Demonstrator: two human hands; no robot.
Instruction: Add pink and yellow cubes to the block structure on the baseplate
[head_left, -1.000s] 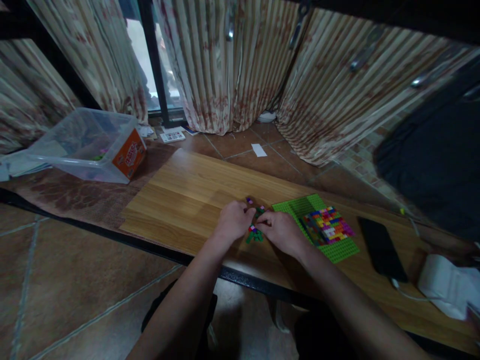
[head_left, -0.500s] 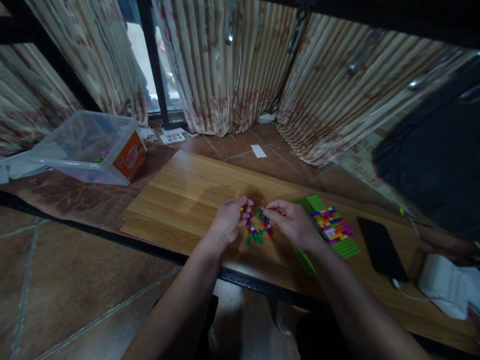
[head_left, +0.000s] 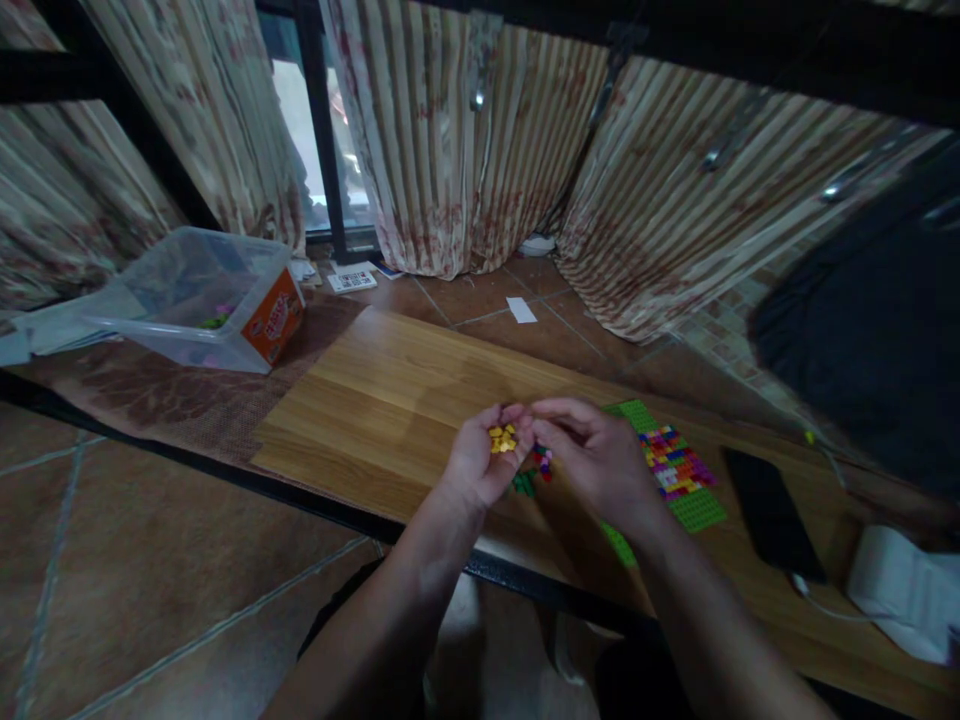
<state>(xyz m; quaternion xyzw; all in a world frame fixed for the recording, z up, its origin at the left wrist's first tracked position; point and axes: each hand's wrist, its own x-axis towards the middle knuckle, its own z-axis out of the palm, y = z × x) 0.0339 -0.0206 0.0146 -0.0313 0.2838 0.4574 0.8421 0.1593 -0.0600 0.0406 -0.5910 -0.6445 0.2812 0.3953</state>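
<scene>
My left hand [head_left: 474,465] is cupped palm up above the wooden board and holds several small yellow toy bricks [head_left: 502,438]. At its fingertips, my right hand [head_left: 596,450] has its thumb and fingers pinched together; whatever they hold is hidden. Below and between the hands lie green bricks [head_left: 523,484] and a short row of red, pink and purple bricks [head_left: 544,463], partly covered by the hands. A green studded baseplate [head_left: 697,510] sits beyond my right wrist, with a patch of multicoloured bricks [head_left: 675,462] on it.
The wooden board [head_left: 375,400] lies on the table. A clear plastic bin [head_left: 187,345] with an orange label stands at the left, a few coloured pieces inside. On the right are a black phone [head_left: 772,515] on a cable and a white device [head_left: 896,590]. Curtains [head_left: 450,150] hang behind.
My left hand has turned palm up, showing the yellow bricks. My right hand has come against its fingers, and the two hands now cover most of the coloured bricks below. The view has shifted slightly.
</scene>
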